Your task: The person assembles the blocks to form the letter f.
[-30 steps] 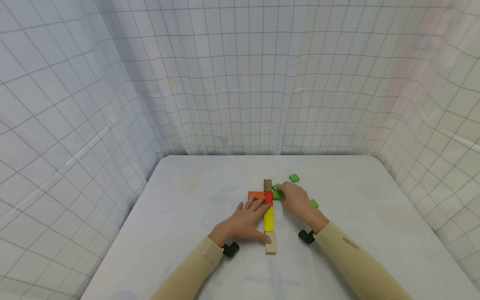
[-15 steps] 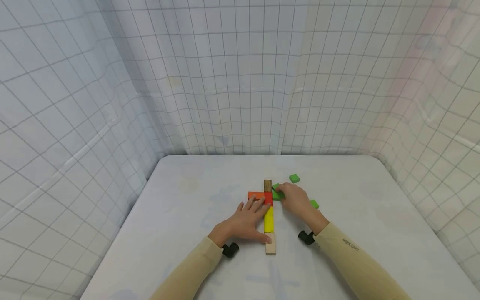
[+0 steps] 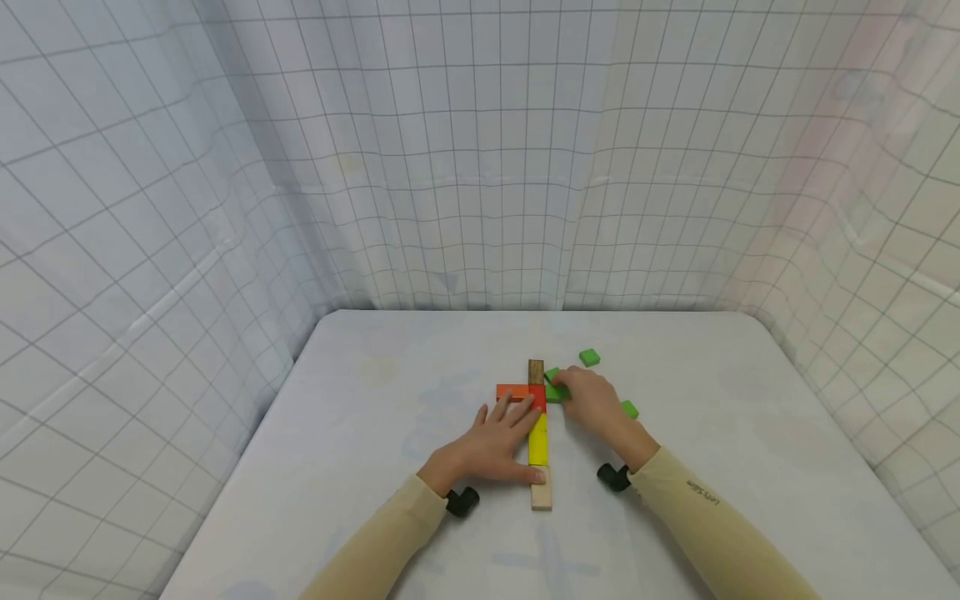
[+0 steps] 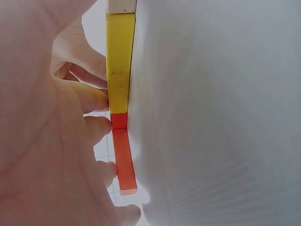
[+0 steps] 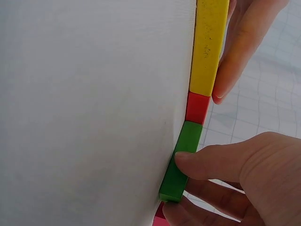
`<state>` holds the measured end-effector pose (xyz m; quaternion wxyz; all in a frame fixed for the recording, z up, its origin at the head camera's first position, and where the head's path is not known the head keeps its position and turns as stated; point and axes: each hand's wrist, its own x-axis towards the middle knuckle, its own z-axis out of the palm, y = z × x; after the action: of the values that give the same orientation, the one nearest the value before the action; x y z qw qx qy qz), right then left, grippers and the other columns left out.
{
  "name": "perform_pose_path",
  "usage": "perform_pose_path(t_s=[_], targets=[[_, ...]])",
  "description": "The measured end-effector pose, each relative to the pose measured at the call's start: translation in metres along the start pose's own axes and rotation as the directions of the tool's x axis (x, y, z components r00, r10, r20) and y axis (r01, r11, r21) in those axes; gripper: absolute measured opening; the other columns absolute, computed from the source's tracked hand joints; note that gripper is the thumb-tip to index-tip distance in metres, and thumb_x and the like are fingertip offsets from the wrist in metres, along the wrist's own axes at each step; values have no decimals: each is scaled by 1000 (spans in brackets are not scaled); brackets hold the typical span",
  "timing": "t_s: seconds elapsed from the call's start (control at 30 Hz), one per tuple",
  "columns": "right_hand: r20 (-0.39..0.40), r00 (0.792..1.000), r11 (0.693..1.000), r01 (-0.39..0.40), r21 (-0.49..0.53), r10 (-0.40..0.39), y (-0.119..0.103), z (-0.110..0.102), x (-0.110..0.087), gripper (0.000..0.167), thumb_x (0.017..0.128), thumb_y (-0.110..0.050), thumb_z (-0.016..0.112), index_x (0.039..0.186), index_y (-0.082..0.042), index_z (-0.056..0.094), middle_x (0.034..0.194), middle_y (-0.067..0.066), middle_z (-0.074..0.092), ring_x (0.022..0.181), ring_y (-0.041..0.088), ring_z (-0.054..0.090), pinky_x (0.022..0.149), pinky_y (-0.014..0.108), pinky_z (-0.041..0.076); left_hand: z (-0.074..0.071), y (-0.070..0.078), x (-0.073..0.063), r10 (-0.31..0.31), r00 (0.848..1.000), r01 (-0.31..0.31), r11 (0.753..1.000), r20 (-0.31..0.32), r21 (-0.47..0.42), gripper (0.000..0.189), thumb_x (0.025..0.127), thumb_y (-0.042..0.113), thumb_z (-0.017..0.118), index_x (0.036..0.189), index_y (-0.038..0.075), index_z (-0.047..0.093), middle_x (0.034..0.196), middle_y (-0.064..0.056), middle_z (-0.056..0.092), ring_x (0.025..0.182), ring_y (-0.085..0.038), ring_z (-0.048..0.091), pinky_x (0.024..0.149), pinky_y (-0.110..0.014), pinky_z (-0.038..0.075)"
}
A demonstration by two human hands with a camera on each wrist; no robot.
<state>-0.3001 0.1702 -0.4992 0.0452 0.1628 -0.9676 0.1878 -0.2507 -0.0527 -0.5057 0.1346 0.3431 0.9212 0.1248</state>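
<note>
My left hand (image 3: 491, 446) lies spread over a cross-shaped row of wooden blocks. Its fingers touch the orange block (image 3: 511, 392), the red block (image 3: 537, 404) and the edge of the yellow block (image 3: 537, 442). The thumb rests on the plain wood block (image 3: 542, 496) at the near end. With thumb and fingers, my right hand (image 3: 594, 400) pinches a green block (image 5: 181, 162), which meets the red block (image 5: 197, 107) end-on. A dark brown block (image 3: 536, 372) continues the line at the far end. The hand covers part of the green block in the head view.
A small green piece (image 3: 552, 374) lies by the brown block. Two more loose green blocks lie farther back (image 3: 589, 357) and beside the right wrist (image 3: 629, 409). White cloth covers the table (image 3: 360, 433), with gridded curtains (image 3: 480, 167) around it.
</note>
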Motion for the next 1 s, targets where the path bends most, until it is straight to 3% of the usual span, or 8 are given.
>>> perform_pose_path(t_s=[0.47, 1.0], targets=[[8, 1000, 1000, -25, 6, 24, -4, 0, 0, 34, 84, 0, 77, 116, -7, 73, 109, 7, 70, 94, 24, 64, 90, 44, 55, -2, 2, -1, 3, 1000, -4, 1000, -13, -24, 103, 85, 77, 56, 163, 21, 19, 169, 3, 8, 153, -37, -6, 114, -69, 5], [2, 1000, 1000, 7, -12, -7, -1, 0, -1, 33, 83, -1, 78, 115, -9, 74, 105, 6, 67, 87, 21, 61, 85, 41, 56, -3, 1, 2, -20, 1000, 21, 1000, 3, -21, 104, 84, 77, 58, 163, 23, 18, 169, 5, 7, 153, -35, -7, 115, -68, 5]])
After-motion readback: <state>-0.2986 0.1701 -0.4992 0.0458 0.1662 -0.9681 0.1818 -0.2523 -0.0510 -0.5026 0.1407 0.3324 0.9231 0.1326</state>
